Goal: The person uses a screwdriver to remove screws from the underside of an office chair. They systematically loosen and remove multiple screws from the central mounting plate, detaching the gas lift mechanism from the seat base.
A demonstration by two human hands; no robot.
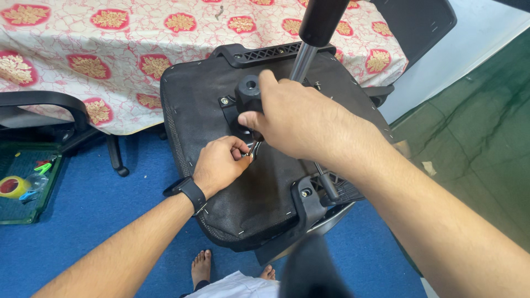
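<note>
Lying upside down across the blue floor [99, 215], one office chair seat [254, 204] shows its black fabric underside, with a flowered tablecloth [127, 60] hanging behind it and a green tray [25, 190] of tape and small items at the far left. One chrome gas-lift column [305, 58] with a black sleeve rises from the seat's black metal mechanism [248, 96].

The right hand [306, 124] reaches in from the lower right, forearm long across the frame, palm down over the mechanism; its fingers are curled closed around a slim metal tool [254, 148], the thumb stretched left against the black housing. The left hand [221, 165] comes up from the lower left, a black watch [190, 190] on its wrist, fingers bunched tight and pinching at a small metal fitting [248, 155] just beside the tool's tip; what exactly it pinches is too small to tell. Two bare feet [221, 269] show at the bottom edge.
</note>
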